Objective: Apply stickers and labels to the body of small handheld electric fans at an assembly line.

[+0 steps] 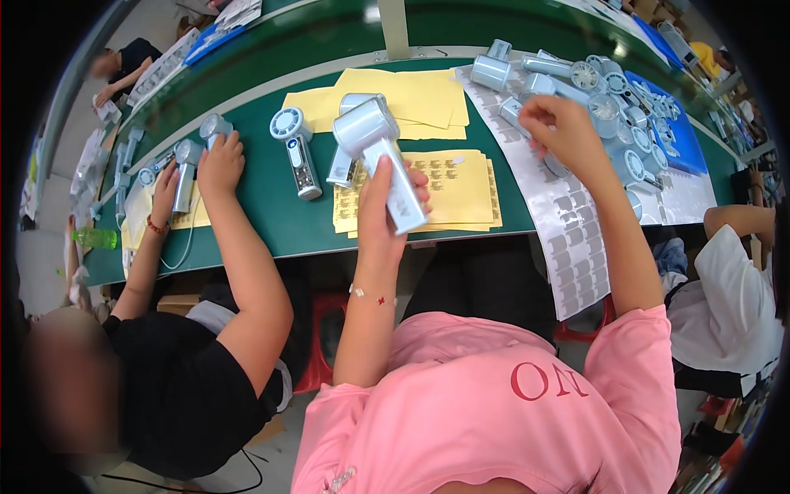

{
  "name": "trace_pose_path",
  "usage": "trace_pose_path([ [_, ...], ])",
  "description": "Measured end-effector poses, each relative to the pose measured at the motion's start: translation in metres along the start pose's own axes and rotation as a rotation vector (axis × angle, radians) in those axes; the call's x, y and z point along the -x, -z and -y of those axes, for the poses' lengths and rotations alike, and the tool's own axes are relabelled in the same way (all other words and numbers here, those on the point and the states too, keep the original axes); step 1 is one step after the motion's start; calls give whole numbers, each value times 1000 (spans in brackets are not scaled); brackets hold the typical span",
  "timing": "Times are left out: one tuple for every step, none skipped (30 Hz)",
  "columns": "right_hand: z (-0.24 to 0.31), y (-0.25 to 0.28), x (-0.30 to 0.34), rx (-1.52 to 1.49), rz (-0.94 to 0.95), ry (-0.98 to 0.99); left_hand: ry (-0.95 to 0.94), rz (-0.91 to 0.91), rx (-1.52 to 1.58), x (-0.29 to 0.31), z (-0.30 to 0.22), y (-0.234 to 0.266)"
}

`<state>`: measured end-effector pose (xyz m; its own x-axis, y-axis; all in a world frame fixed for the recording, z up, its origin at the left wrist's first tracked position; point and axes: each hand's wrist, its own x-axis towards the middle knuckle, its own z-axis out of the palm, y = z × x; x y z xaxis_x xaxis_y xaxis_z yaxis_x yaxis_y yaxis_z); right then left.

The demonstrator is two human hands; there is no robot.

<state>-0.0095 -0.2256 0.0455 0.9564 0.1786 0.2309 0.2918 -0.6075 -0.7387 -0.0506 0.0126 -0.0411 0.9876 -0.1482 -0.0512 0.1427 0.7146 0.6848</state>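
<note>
My left hand (380, 198) is wrapped around the handle of a light blue handheld fan (366, 128), its round head tilted up and to the left. My right hand (559, 128) is raised above a white sheet of grey labels (576, 247), fingers curled together; whether something small is pinched in them cannot be made out. Beneath the held fan are stacked yellow label sheets (469, 193). Another fan (288, 123), with an open-looking handle front, lies on the green table to the left. Partly hidden behind the held fan is a further light blue fan (340, 169).
Many fans and fan parts (605, 107) are piled at the right, beside a blue tray (695, 152) of small parts. More yellow sheets (428, 90) lie at the back. On my left, a co-worker's hands (220, 165) handle other fans. Another person (732, 280) sits at the right.
</note>
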Motion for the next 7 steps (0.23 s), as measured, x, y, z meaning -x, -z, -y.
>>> trace_pose_path([
  [-12,3,10,26,-2,-133,-45,4,-80,3,0,1],
  [-17,-1,20,45,10,-265,-110,-62,-184,12,-5,-3],
  [-17,-7,32,53,11,-278,-110,-27,-183,17,-8,3],
  [-15,-8,44,70,7,-295,-107,15,-173,21,-10,3],
  [-19,-10,49,107,-27,-261,-108,-6,-237,23,-11,0],
  [-21,-11,47,156,-14,-211,-110,26,-219,24,-11,-4],
  [-25,-10,39,203,-9,-164,-111,65,-203,21,-10,-9],
])
